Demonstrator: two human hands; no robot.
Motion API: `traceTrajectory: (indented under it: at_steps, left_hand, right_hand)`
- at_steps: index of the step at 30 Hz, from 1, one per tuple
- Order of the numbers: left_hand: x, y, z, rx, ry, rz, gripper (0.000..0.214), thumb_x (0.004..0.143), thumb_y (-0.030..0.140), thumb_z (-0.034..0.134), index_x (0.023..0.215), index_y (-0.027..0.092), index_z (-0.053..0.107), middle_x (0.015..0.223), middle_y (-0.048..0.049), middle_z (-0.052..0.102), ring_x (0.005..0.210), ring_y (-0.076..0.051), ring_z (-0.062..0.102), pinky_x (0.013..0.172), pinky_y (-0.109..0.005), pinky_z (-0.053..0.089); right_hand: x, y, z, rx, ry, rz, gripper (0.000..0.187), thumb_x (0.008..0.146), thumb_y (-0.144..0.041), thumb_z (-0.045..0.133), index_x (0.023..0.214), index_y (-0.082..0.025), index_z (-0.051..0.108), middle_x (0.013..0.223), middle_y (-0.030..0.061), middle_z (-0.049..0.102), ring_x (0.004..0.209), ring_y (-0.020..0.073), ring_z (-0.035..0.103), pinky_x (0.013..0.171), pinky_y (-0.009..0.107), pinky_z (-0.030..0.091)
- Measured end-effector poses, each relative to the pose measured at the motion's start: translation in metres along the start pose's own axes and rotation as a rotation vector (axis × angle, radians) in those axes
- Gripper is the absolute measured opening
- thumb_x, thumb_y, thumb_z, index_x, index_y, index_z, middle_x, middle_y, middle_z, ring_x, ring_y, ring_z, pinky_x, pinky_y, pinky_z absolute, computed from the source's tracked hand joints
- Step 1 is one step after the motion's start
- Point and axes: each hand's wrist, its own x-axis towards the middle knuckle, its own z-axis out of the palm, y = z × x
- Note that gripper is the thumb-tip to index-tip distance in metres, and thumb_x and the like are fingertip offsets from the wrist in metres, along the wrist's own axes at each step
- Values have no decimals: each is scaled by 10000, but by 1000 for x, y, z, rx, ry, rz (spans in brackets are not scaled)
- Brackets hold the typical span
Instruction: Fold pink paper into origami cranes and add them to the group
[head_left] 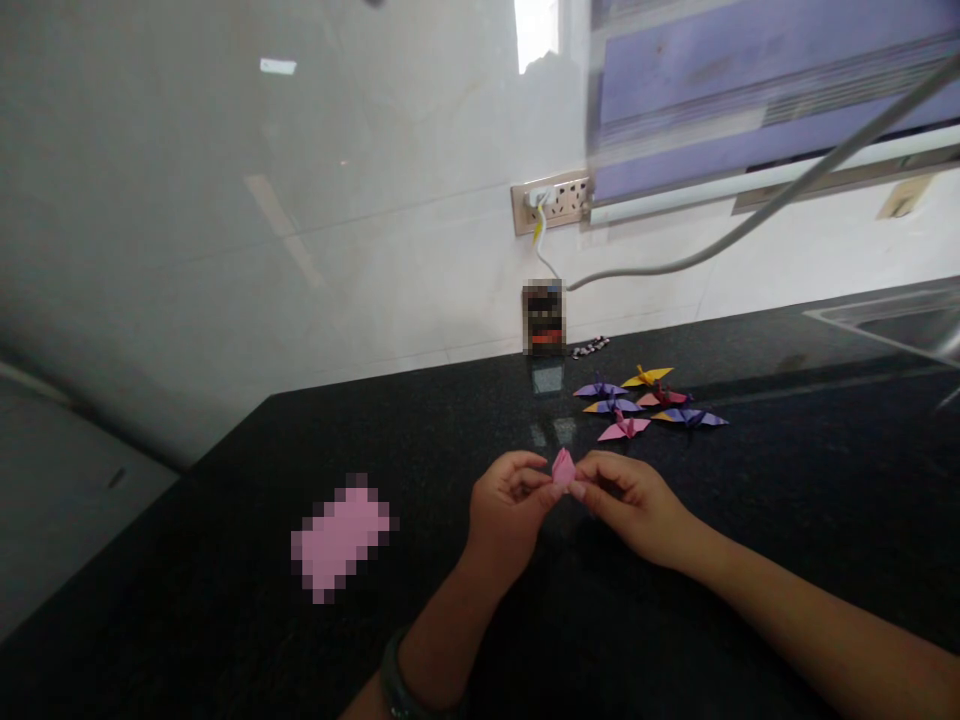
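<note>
A small pink folded paper [563, 467] with a pointed top is held upright just above the dark counter. My left hand [514, 505] pinches its lower left edge between thumb and fingers. On the other side, my right hand [630, 500] grips its right edge the same way, so the thumbs nearly meet at the bottom. Beyond my hands lie several finished paper cranes: a pink crane [624, 428] nearest, a yellow crane [648, 376] farthest, and purple ones such as this purple-and-orange crane [690, 416] at the right.
A blurred-out pink rectangle [341, 540] lies on the black counter [247, 480] at left. Against the wall stands a small pixelated dark device [544, 318], with a beaded strand [591, 348] beside it. A grey cable [675, 268] runs right, below the wall socket [551, 204]. A sink edge [877, 335] is far right.
</note>
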Motion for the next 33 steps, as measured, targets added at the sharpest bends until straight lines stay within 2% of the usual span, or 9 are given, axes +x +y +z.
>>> traceTrajectory:
  at_steps: [2, 5, 9, 13, 16, 20, 22, 26, 33]
  left_hand:
    - [0, 1, 1, -57, -13, -73, 298, 597, 195, 665, 869, 136, 559, 622, -5, 616, 547, -103, 554, 543, -225, 443]
    - [0, 1, 2, -87, -80, -131, 218, 625, 216, 638, 817, 118, 603, 666, -33, 627, 565, -106, 552, 569, -244, 448]
    - [-2, -2, 5, -26, -115, -110, 156, 667, 263, 598, 725, 119, 609, 614, -22, 595, 544, -103, 532, 544, -237, 435]
    - [-3, -4, 5, 6, -140, -100, 173, 684, 292, 581, 727, 125, 593, 612, -21, 588, 559, -107, 539, 544, -229, 433]
    - [-4, -1, 6, -11, -141, -126, 168, 688, 291, 577, 686, 123, 586, 595, -20, 588, 526, -99, 529, 515, -219, 422]
    - [-5, 2, 6, -59, -121, -169, 186, 681, 299, 583, 642, 117, 578, 547, -10, 569, 468, -80, 490, 470, -203, 389]
    - [-4, 1, 5, -67, -102, -160, 197, 674, 313, 588, 634, 121, 586, 559, -7, 560, 492, -82, 487, 485, -208, 392]
    - [-3, -2, 2, -43, -76, -105, 192, 645, 308, 617, 593, 124, 597, 614, -8, 536, 551, -87, 478, 526, -217, 395]
    - [-4, -4, 2, -220, -112, -187, 149, 633, 270, 630, 599, 127, 606, 631, -4, 532, 546, -77, 473, 521, -215, 375]
  right_hand:
    - [-1, 0, 2, 29, -1, 43, 152, 789, -239, 466, 689, -151, 540, 610, -5, 491, 562, 97, 445, 510, 205, 361]
    - [-3, 1, 5, 25, 23, 113, 135, 771, -230, 474, 670, -151, 516, 567, -23, 446, 514, 84, 395, 460, 193, 325]
    - [-5, 4, 8, -43, 60, 132, 152, 729, -201, 497, 585, -160, 475, 504, -44, 397, 468, 73, 347, 424, 187, 278]
    - [-5, 5, 8, -48, 50, 128, 166, 706, -188, 509, 551, -160, 457, 488, -50, 382, 458, 68, 335, 415, 186, 263]
    - [-4, 5, 8, 46, 25, 165, 180, 712, -206, 509, 550, -159, 445, 496, -50, 383, 463, 65, 336, 420, 185, 271]
    - [-3, 3, 9, 295, -129, 264, 161, 770, -292, 460, 700, -150, 486, 575, -29, 452, 474, 66, 385, 425, 182, 306]
    - [-3, 2, 9, 324, -169, 261, 204, 765, -347, 477, 710, -151, 488, 572, -36, 432, 474, 62, 377, 422, 176, 301]
    - [-2, 4, 7, 283, -187, 246, 259, 729, -392, 530, 642, -152, 488, 521, -58, 365, 461, 56, 335, 412, 171, 273]
    - [-3, 6, 11, 490, -208, 345, 292, 714, -430, 526, 644, -147, 502, 537, -50, 449, 402, 47, 372, 385, 171, 296]
